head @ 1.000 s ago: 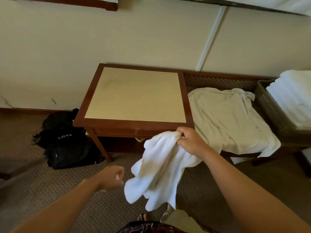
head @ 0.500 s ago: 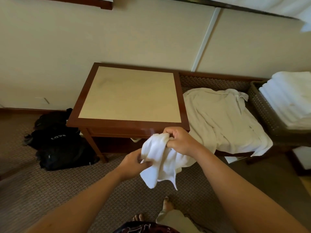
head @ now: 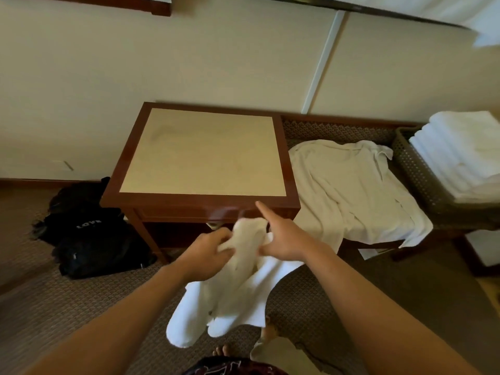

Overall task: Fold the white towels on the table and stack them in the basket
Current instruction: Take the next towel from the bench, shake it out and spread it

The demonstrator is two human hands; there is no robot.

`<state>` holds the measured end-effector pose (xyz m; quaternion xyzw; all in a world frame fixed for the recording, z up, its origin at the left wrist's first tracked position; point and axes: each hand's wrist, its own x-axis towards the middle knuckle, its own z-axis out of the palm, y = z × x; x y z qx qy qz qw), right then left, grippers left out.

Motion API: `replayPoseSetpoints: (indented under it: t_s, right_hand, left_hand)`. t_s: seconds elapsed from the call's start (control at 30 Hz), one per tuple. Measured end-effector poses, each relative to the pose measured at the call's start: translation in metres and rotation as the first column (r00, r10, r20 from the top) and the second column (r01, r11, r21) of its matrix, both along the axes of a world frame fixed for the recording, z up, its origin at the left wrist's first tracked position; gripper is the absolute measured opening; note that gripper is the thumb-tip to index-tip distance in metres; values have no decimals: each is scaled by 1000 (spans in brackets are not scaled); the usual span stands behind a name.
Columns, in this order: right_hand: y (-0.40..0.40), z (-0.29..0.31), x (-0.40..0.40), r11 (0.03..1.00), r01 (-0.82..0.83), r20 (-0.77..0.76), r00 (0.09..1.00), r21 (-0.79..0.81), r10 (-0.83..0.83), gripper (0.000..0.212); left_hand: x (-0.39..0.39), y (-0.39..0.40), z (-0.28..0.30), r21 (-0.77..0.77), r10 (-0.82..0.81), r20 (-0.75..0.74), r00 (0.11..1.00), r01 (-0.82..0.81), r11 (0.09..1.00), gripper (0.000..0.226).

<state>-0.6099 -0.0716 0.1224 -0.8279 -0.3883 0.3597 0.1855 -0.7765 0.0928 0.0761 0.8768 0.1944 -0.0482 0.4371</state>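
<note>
You hold one crumpled white towel (head: 238, 288) in the air just in front of the near edge of the bench (head: 203, 152), above the carpet. Your left hand (head: 208, 253) grips the towel's upper left part, its fingers (head: 220, 234) curled into the cloth. Your right hand (head: 284, 239) is against the bunched top of the towel from the right; its index finger points straight out toward the bench edge, and you cannot tell from this view whether its other fingers pinch the cloth or only press on it. Most of the towel hangs below both hands, its lower folds falling between your forearms. To the right of the bench a larger pale cloth (head: 351, 190) lies spread out, and beyond it the basket (head: 422, 174) holds a stack of folded white towels (head: 460, 152). A black bag (head: 89, 231) lies on the floor to the left of the bench.
</note>
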Motion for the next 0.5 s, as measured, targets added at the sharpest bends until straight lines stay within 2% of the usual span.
replayPoseSetpoints:
  t_s: [0.03, 0.07, 0.1, 0.13, 0.17, 0.2, 0.27, 0.37, 0.5]
  right_hand:
    - [4, 0, -8, 997, -82, -33, 996, -8, 81, 113]
    - [8, 0, -15, 989, -147, -51, 988, -6, 147, 104]
    - [13, -1, -21, 981, -192, -63, 979, 7, 193, 84]
    - [17, -1, -25, 979, -203, -75, 976, 20, 204, 54]
    - [20, -1, -27, 984, -174, -79, 981, 31, 176, 24]
    - [20, -1, -27, 990, -131, -79, 988, 56, 135, 7]
    - [18, -2, -22, 993, -81, -49, 995, 83, 85, 25]
    - [10, 1, -16, 993, -15, -100, 995, 118, 26, 28]
    - [-1, 0, -5, 985, 108, -185, 979, 138, -82, 43]
  left_hand:
    - [3, -2, 11, 47, -105, 18, 994, 104, 993, 6]
    - [7, -5, 21, 81, -170, 43, 985, 166, 983, 5]
    - [8, -7, 29, 101, -194, 74, 978, 187, 977, 7]
    - [9, -7, 35, 103, -189, 106, 976, 178, 979, 9]
    - [8, -6, 37, 98, -161, 122, 979, 150, 984, 8]
    - [5, -3, 36, 83, -122, 125, 985, 112, 990, 6]
    - [-8, 8, 24, 75, -46, 109, 993, 38, 996, 4]
    - [-41, 21, -6, 96, 4, 37, 999, -8, 995, 7]
    - [-79, 25, -34, 66, 318, 75, 945, -323, 944, 10]
